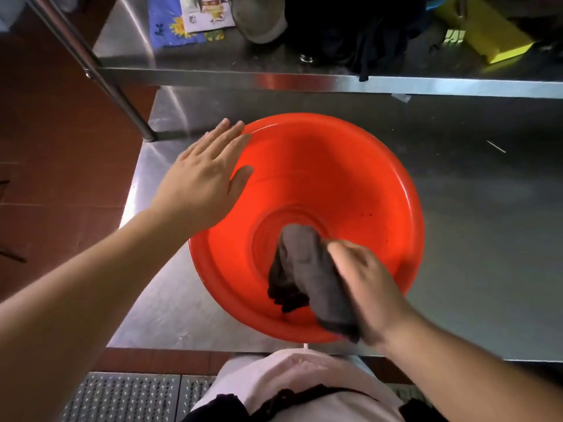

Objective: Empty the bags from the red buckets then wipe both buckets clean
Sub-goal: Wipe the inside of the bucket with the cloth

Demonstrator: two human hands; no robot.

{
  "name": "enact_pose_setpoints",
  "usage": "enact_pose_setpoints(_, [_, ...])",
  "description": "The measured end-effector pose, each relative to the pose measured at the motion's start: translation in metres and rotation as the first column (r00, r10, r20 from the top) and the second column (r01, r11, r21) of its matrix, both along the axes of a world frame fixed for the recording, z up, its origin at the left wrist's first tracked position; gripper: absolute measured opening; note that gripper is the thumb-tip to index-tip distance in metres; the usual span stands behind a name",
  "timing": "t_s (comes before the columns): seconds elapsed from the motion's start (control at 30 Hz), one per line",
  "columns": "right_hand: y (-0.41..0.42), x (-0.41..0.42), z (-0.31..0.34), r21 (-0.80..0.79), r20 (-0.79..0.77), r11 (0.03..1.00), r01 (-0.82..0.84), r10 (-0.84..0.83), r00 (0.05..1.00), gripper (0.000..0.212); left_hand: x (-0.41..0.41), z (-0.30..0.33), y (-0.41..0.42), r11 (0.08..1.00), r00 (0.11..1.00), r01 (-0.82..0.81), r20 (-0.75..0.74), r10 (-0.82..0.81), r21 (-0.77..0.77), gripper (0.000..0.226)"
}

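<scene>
One red bucket (pixel 359 178), wide and shallow like a basin, stands on the steel table with nothing inside but a cloth. My right hand (pixel 365 278) grips a dark grey cloth (pixel 307 269) and presses it against the bucket's bottom and near wall. My left hand (pixel 207 175) lies flat with straight fingers on the bucket's left rim, thumb reaching over the inside. No bags and no second bucket are in view.
The steel table (pixel 475 214) extends right of the bucket. An upper steel shelf (pixel 213 71) carries a printed blue bag (pixel 170 25), a grey cap (pixel 262 22), dark cloth and a yellow box (pixel 493 35). Red floor tiles lie left.
</scene>
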State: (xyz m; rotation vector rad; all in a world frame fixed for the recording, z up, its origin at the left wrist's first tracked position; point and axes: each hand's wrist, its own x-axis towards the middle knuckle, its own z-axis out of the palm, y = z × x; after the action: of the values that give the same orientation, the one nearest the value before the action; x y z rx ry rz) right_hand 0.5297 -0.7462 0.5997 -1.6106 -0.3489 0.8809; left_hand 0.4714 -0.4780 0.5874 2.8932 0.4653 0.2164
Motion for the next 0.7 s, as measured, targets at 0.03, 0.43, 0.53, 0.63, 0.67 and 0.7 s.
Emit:
enact_pose_setpoints(0.03, [0.002, 0.011, 0.000, -0.035, -0.107, 0.998, 0.052, -0.055, 0.993, 0.035, -0.006, 0.002, -0.010, 0.997, 0.998, -0.057, 0.024, 0.058, -0.048, 0.066])
enact_pose_setpoints(0.43, [0.028, 0.053, -0.009, -0.641, 0.123, 0.565, -0.520, 0.744, 0.657, 0.027, -0.071, -0.009, -0.147, 0.847, 0.859, -0.511, -0.104, 0.501, -0.147, 0.082])
enact_pose_setpoints(0.53, [0.031, 0.033, -0.006, -0.691, -0.081, 0.143, -0.709, 0.959, 0.272, 0.035, -0.063, -0.013, -0.141, 0.831, 0.841, -0.541, -0.082, 0.534, -0.133, 0.079])
enact_pose_setpoints(0.63, [0.046, 0.025, -0.018, -0.722, -0.158, -0.068, -0.688, 0.985, 0.068, 0.035, -0.057, -0.017, -0.137, 0.840, 0.847, -0.532, -0.065, 0.528, -0.110, 0.078])
enact_pose_setpoints(0.67, [0.054, 0.024, -0.028, -0.733, -0.180, -0.097, -0.674, 0.982, 0.054, 0.040, -0.056, -0.017, -0.135, 0.842, 0.848, -0.530, -0.062, 0.527, -0.101, 0.078])
enact_pose_setpoints(0.7, [0.060, 0.023, -0.037, -0.745, -0.200, -0.117, -0.657, 0.978, 0.053, 0.046, -0.055, -0.018, -0.134, 0.844, 0.849, -0.528, -0.059, 0.525, -0.093, 0.078])
